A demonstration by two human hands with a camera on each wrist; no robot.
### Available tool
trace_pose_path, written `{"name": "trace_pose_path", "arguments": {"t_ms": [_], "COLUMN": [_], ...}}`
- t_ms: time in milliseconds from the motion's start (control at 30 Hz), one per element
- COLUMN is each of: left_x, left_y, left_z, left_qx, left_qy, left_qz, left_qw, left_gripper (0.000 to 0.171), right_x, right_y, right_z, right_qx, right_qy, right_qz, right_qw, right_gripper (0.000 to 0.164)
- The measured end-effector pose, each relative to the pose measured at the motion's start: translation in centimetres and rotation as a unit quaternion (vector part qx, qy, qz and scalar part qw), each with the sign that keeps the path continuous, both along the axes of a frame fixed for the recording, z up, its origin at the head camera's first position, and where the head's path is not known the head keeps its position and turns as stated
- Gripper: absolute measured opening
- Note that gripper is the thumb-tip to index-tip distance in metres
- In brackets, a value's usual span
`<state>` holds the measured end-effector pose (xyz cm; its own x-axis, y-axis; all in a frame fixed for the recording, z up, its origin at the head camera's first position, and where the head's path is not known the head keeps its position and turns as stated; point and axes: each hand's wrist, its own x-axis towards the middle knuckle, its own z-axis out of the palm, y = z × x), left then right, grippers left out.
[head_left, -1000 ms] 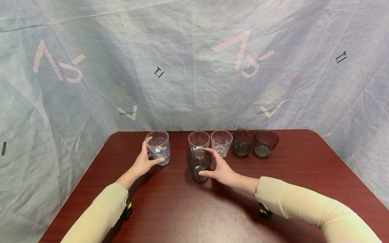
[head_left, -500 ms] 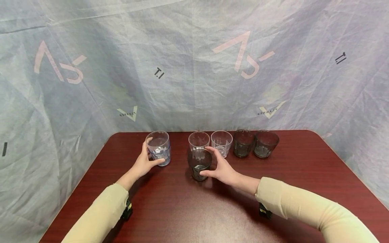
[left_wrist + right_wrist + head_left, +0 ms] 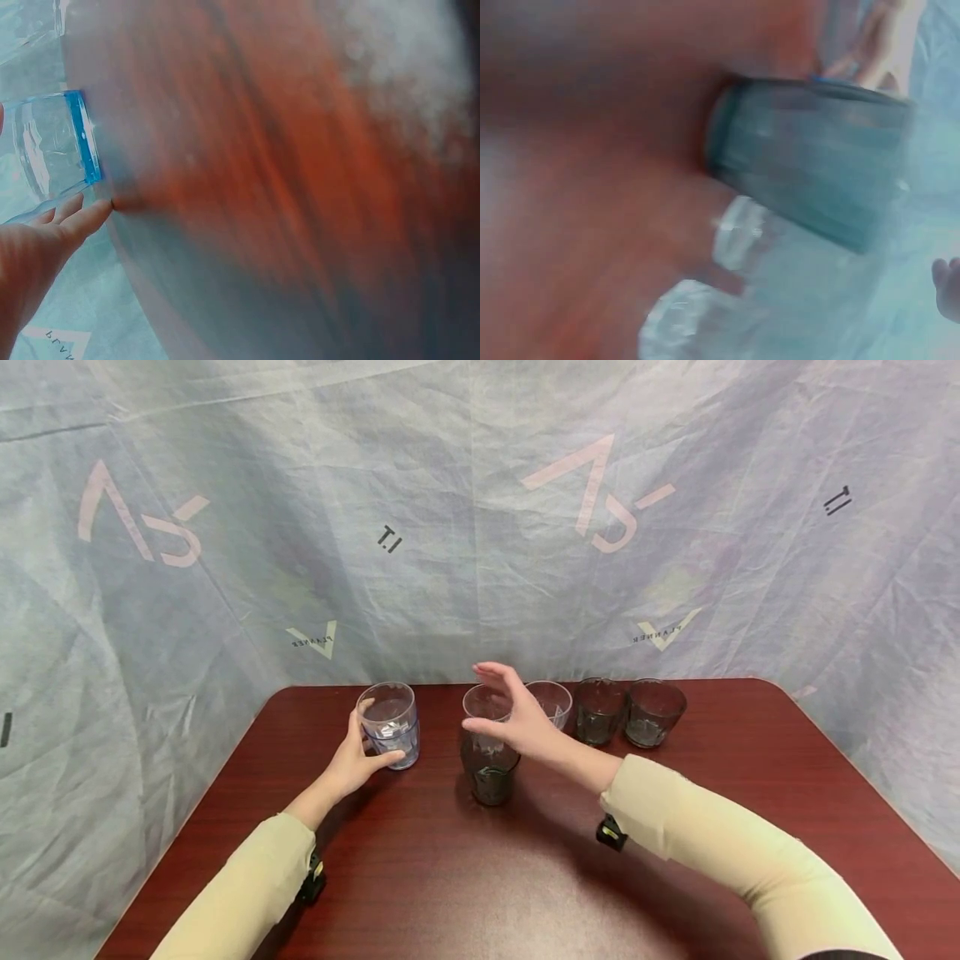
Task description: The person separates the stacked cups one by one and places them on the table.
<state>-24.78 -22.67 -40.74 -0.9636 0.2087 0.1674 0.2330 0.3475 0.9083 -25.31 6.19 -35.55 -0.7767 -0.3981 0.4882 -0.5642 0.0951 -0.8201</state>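
My left hand (image 3: 352, 764) grips a clear drinking glass (image 3: 388, 706) at the left, thumb in front and fingers round the far side. A blue ring runs round the glass's middle, and its thick blue base (image 3: 82, 136) shows in the left wrist view. My right hand (image 3: 525, 722) holds nothing; thumb and fingers are spread apart above a smoky dark glass (image 3: 491, 777). That glass stands upright on the table, its rim partly behind the hand. Only fingertips (image 3: 946, 285) of the right hand show at the right wrist view's edge.
Behind the right hand stand two clear glasses, one at the left (image 3: 480, 697) and one at the right (image 3: 553, 700), both partly hidden. Two more dark glasses, one nearer (image 3: 598, 714) and one farther right (image 3: 652, 714), continue the row. A grey printed cloth (image 3: 450, 568) hangs behind the red-brown table (image 3: 450, 877).
My right hand has let go of the dark glass and risen up and away from it. The dark glass stays in place. My left hand still grips the clear glass, with hardly any movement.
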Motion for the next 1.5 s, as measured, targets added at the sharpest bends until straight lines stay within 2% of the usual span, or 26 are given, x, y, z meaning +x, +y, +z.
{"name": "trace_pose_path", "arguments": {"t_ms": [100, 167, 333, 400, 667, 967, 1333, 1500], "left_x": [-0.3, -0.8, -2.1, -2.3, -2.4, -2.4, -2.3, -2.3], "left_y": [-0.2, -0.5, -1.2, -1.4, -1.6, -1.7, -1.6, -1.6], "left_z": [-0.3, -1.1, -2.9, -3.1, -3.0, -3.0, -2.9, -3.0], "left_qx": [0.001, -0.001, -0.022, -0.031, -0.046, -0.047, -0.044, -0.04], "left_qy": [0.002, 0.002, 0.008, 0.014, 0.018, 0.021, 0.006, 0.009], "left_qz": [-0.002, 0.0, 0.014, 0.018, 0.021, 0.017, 0.009, 0.002], "left_qw": [1.0, 1.0, 0.9996, 0.9993, 0.9985, 0.9986, 0.999, 0.9992], "left_gripper": [0.093, 0.095, 0.1, 0.101, 0.099, 0.099, 0.098, 0.098], "right_x": [-0.6, -1.0, -1.9, -2.3, -3.8, -5.2, -5.3, -5.2], "right_y": [-1.5, -2.5, -4.6, -5.2, -6.7, -8.0, -9.6, -10.1], "right_z": [1.2, 1.7, 2.1, 2.2, 2.5, 1.6, 0.0, -0.4], "right_qx": [0.028, 0.05, 0.105, 0.12, 0.153, 0.225, 0.279, 0.303], "right_qy": [-0.005, -0.009, -0.022, -0.031, -0.052, -0.038, -0.072, -0.08], "right_qz": [0.012, 0.018, 0.028, 0.03, 0.026, 0.011, 0.033, 0.021], "right_qw": [1.0, 0.999, 0.994, 0.992, 0.987, 0.974, 0.957, 0.949], "right_gripper": [0.076, 0.077, 0.081, 0.082, 0.084, 0.089, 0.09, 0.092]}}
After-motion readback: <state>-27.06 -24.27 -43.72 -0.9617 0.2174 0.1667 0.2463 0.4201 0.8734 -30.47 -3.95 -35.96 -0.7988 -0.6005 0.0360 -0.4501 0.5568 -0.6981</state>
